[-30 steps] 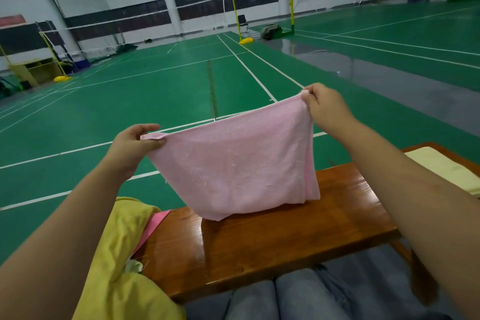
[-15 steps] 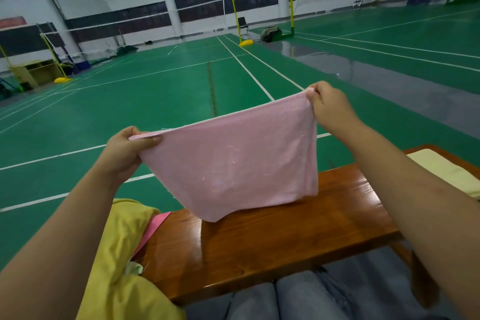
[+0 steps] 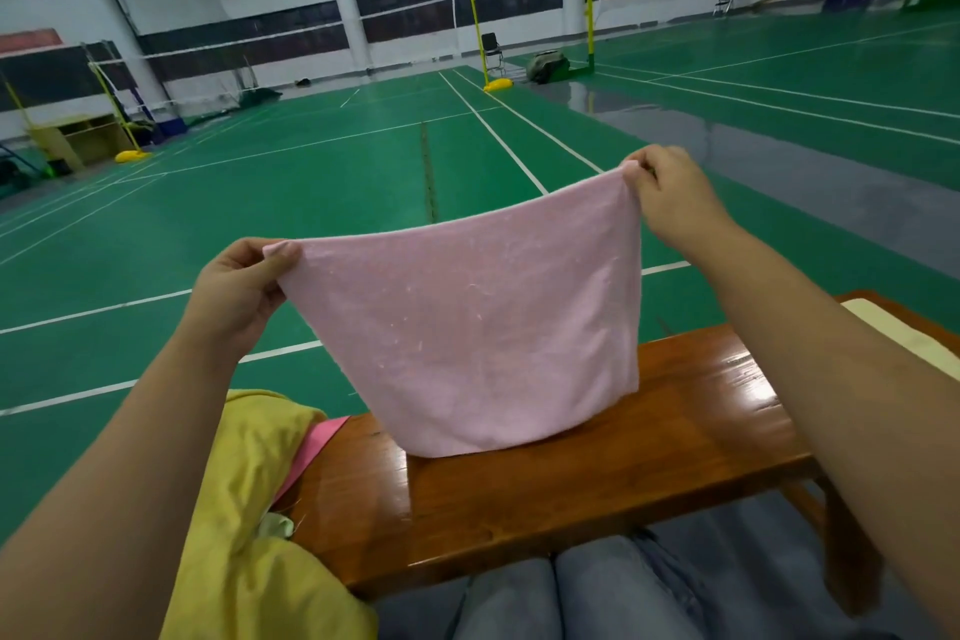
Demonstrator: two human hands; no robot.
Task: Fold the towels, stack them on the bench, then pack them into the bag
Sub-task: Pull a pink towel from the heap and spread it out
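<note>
A pink towel (image 3: 483, 327) hangs doubled over in front of me, its lower edge touching the wooden bench (image 3: 571, 494). My left hand (image 3: 239, 286) pinches its upper left corner. Up at the right, my right hand (image 3: 670, 192) pinches the other top corner, held higher than the left. A pile of yellow cloth (image 3: 249, 509) lies at the bench's left end with a strip of pink fabric (image 3: 311, 447) showing beside it. A pale yellow folded towel (image 3: 904, 333) rests on the bench's far right end. No bag is recognisable in view.
My knees in blue jeans (image 3: 561, 592) press against the bench's near edge. Beyond the bench spreads a green badminton court floor (image 3: 311, 182) with white lines, yellow net posts (image 3: 478, 42) and a black chair (image 3: 491, 49) far off.
Both hands have lowered a little while moving slightly apart, and the towel's bottom edge now rests on the bench. The top edge sags in a curve between my hands.
</note>
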